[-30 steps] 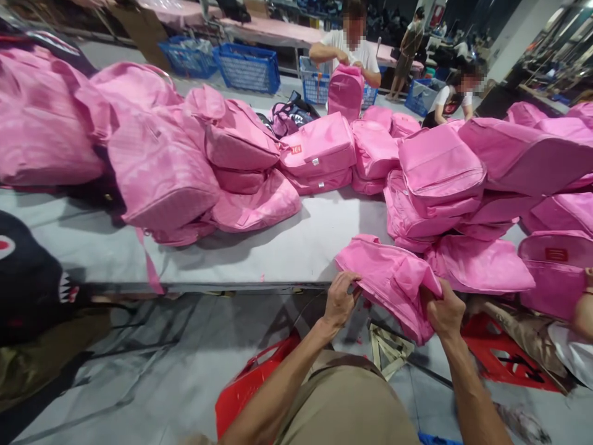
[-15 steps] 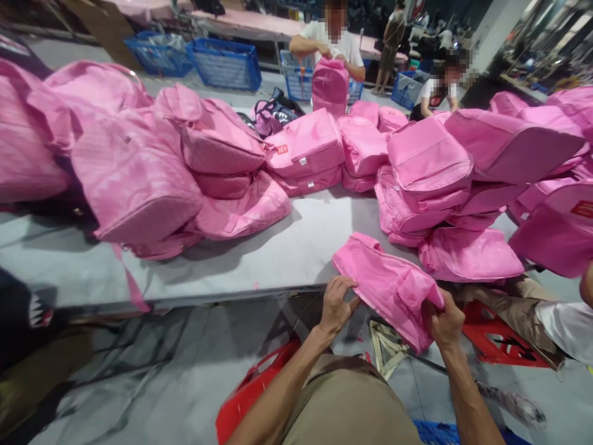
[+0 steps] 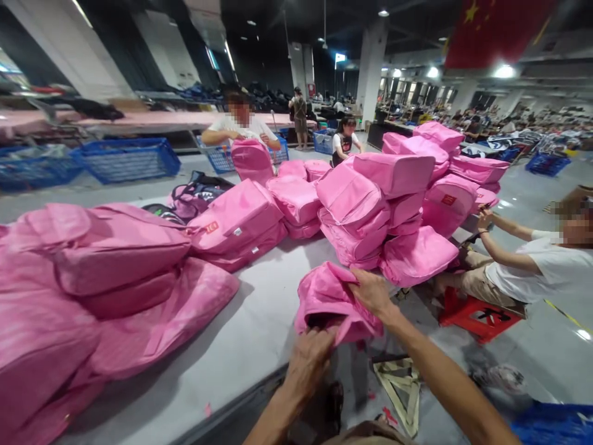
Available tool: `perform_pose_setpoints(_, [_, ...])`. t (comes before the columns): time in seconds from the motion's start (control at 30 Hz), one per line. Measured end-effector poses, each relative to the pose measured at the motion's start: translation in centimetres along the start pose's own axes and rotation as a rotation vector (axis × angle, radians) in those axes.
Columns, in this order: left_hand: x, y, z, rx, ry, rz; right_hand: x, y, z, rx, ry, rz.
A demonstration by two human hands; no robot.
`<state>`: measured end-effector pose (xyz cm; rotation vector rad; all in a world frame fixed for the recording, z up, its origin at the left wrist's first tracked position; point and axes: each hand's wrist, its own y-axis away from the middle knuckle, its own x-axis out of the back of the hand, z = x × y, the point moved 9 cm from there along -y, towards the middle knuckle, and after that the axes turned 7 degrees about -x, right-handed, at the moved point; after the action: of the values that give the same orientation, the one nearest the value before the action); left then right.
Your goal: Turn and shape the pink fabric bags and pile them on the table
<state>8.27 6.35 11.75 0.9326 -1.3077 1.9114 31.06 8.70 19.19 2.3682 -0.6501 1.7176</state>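
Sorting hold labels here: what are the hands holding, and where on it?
Both hold one pink bag: left hand at its lower opening edge, right hand on its top fold.

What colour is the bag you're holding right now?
Pink, plain. The head view shows the bag gripped by both hands.

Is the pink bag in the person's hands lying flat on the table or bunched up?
Bunched up. The pink bag is crumpled at the table edge, gripped by the left hand below and the right hand on top.

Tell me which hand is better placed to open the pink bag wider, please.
Probably the left hand: its fingers grip the lower edge of the pink bag right at the dark opening. The right hand lies on top and pins the fabric.
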Motion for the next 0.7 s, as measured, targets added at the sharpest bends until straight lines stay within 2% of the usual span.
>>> perform_pose_setpoints(0.07, [-0.8, 2.7, 2.1, -0.255, 0.003, -0.122, 0.5, -3.0, 0.0, 0.001, 0.024, -0.035])
perform_pose_setpoints(0.13, [-1.5, 6.6, 2.3, -0.398, -0.043, -0.173, 0.9, -6.0, 0.4, -0.021, 0.047, -0.049])
perform_pose_setpoints(0.2, [-1.9, 9.8, 0.0, -0.376, -0.108, -0.173, 1.0, -8.2, 0.2, -0.032, 0.052, -0.045])
perform_pose_setpoints(0.27, [-1.4, 11.0, -3.3, -0.277, -0.187, -0.119, 0.8, -9.3, -1.2, 0.009, 0.023, -0.020])
perform_pose_setpoints(0.37, [0.2, 8.6, -6.4, -0.215, -0.233, -0.029, 0.8, -8.5, -4.6, 0.138, -0.038, 0.058])
perform_pose_setpoints(0.43, [0.9, 5.8, -6.9, -0.216, -0.212, -0.011, 0.6, -6.6, -7.0, 0.260, -0.078, 0.113])
perform_pose_setpoints(0.5, [0.8, 4.2, -6.9, -0.204, -0.190, -0.008, -0.3, -4.3, -8.7, 0.387, -0.076, 0.116])
perform_pose_setpoints(0.53, [0.3, 4.3, -6.7, -0.205, -0.182, -0.015, -1.1, -3.4, -9.1, 0.437, -0.052, 0.092])
perform_pose_setpoints(0.6, [-1.7, 6.6, -6.4, -0.245, -0.165, -0.039, -2.9, -2.1, -8.9, 0.474, 0.022, 0.039])
perform_pose_setpoints(0.67, [-5.3, 10.3, -6.4, -0.315, -0.143, -0.118, -4.2, -1.6, -8.0, 0.447, 0.056, 0.040])
perform_pose_setpoints(0.7, [-7.4, 12.0, -7.1, -0.296, -0.149, -0.174, -4.6, -1.5, -7.7, 0.431, 0.053, 0.064])
